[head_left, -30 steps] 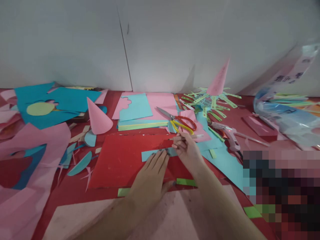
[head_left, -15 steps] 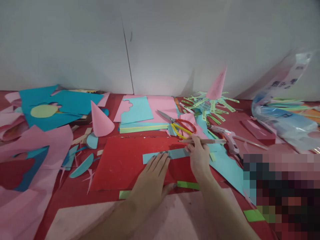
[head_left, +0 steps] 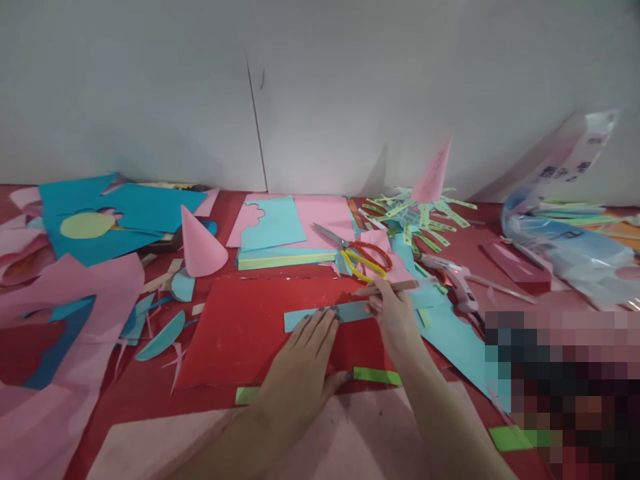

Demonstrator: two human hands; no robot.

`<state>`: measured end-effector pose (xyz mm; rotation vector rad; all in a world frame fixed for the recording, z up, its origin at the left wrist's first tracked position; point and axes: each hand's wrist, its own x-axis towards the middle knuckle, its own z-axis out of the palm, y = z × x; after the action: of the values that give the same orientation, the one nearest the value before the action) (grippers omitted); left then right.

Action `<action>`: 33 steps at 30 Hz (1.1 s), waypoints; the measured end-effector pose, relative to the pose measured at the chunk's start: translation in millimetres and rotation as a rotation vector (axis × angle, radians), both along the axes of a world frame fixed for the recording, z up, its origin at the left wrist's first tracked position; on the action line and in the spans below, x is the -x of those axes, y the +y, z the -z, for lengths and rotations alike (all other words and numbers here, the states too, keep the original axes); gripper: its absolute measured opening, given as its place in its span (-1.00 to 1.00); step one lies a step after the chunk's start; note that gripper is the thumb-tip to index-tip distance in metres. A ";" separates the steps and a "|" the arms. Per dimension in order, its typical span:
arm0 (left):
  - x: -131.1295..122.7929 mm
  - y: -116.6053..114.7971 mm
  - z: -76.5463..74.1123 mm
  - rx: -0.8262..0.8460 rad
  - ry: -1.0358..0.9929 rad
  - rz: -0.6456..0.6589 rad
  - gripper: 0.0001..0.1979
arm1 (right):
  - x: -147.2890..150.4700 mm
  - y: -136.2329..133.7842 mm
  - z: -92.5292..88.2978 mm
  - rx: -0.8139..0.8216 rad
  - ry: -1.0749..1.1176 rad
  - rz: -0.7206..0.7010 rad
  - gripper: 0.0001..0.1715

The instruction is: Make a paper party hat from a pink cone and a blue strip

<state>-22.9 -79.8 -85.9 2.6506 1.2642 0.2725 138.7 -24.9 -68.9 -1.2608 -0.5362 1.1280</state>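
My left hand (head_left: pixel 300 373) lies flat with fingers stretched out, its fingertips pressing a light blue paper strip (head_left: pixel 325 315) onto a red sheet (head_left: pixel 240 333). At the strip's right end my right hand (head_left: pixel 395 317) pinches a thin brown stick-like tool (head_left: pixel 387 289), perhaps a pencil, which lies nearly level and points right. Red and yellow handled scissors (head_left: pixel 355 252) rest just beyond the hands.
A pink paper cone (head_left: pixel 200 243) stands left of the red sheet, another cone (head_left: pixel 433 173) among green strips at the back. A glue gun (head_left: pixel 457 283) lies right of my right hand. Coloured paper sheets and scraps cover the red table; a plastic bag (head_left: pixel 570 247) sits far right.
My right hand shifted right along the blue strip, then came back slightly left, turning the tool to lie nearly level. My left hand stayed pressed on the strip.
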 end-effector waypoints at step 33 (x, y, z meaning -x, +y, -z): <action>3.3 0.0 7.8 -0.123 0.035 0.018 -0.40 | 15.5 -9.0 1.0 -0.110 -0.089 0.081 -0.72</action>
<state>-26.2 -79.8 -93.7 2.7796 1.2720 0.3124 123.2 -33.9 -69.9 -1.2310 -0.6005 0.9658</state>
